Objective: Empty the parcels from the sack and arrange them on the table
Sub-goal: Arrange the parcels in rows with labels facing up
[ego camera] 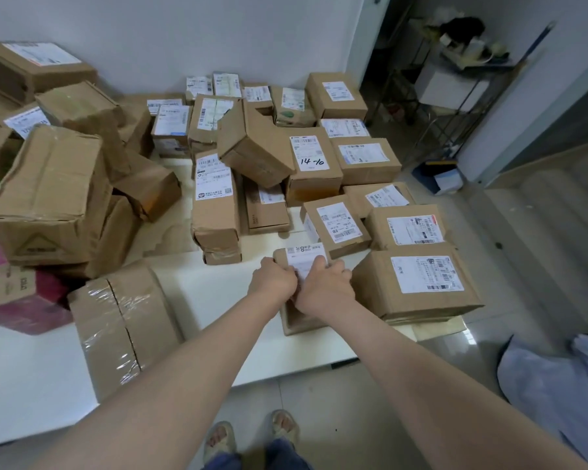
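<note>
Dozens of cardboard parcels crowd the white table (211, 300). At the far left, big cartons (48, 198) lie heaped and tilted over one another, apparently tipped out and not yet sorted, with a pink box (31, 307) under them and a taped carton (123, 327) at the near edge. Toward the middle a long parcel (214, 205) lies label up, and a tilted box (252, 147) leans across its neighbours. Just right of that, the left hand (274, 281) and the right hand (325, 283) sit side by side on a small parcel (306, 257). The fingers of both curl down over its top and hold it on the table near the front edge. Its label faces up, probably so that it matches the row it joins. A large labelled box (418, 283) stands just beside it, and tidy rows of label-up parcels (364, 157) run back behind. On the floor at far right lies pale cloth (557, 385), likely the sack.
</note>
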Demonstrator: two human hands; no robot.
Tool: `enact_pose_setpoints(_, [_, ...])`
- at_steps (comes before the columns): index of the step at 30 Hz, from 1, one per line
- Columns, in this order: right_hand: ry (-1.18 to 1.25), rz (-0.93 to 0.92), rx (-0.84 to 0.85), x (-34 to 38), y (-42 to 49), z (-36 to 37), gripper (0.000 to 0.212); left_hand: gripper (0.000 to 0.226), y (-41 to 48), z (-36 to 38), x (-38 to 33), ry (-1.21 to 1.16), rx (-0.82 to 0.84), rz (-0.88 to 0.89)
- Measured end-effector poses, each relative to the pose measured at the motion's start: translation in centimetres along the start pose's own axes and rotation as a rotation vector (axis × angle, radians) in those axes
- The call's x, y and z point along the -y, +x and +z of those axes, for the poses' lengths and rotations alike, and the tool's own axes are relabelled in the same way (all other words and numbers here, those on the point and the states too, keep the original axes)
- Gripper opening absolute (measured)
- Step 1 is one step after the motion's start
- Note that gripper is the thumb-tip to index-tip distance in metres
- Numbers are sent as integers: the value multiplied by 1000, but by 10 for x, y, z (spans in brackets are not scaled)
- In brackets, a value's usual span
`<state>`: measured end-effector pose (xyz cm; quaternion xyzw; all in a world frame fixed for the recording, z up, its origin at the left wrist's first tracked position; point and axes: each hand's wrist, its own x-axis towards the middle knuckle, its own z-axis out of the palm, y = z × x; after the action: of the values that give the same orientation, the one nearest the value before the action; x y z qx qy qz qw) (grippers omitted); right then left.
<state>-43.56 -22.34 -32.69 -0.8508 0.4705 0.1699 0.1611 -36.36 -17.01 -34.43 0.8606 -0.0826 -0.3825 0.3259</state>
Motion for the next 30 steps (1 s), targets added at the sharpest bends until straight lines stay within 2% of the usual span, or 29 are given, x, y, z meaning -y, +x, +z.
enact_pose_setpoints(3, [10,-125,-106,-13,4,-24,49,54,-6,6,-28,134,-158,9])
enact_pose_setpoints(6, [151,-118,-256,-38,17,-50,43,54,-11,16,-60,258,-268,206])
enact_pose_setpoints(8, [207,-85,-353,-57,32,-64,41,57,-8,26,-83,309,-268,331])
enact_pose_setpoints(11, [237,-39,-437,-92,64,-80,40,63,1,51,-114,403,-257,403])
enact_pose_setpoints(16, [224,111,-517,-162,143,-110,44,64,40,109,-158,580,-165,289])
enact_pose_setpoints(20, [131,158,-392,-216,206,-126,51,64,72,136,-168,650,-119,167])
enact_pose_setpoints(23, [218,123,-210,-238,252,-131,62,59,86,143,-166,618,-89,83])
enact_pose_setpoints(26, [345,25,-10,-236,270,-126,57,66,93,144,-162,582,-44,31])
enact_pose_setpoints(28, [400,-36,62,-227,270,-120,52,71,95,142,-163,556,-39,0])
enact_pose_setpoints(30, [436,-42,96,-216,270,-111,55,78,94,138,-164,524,-60,-27])
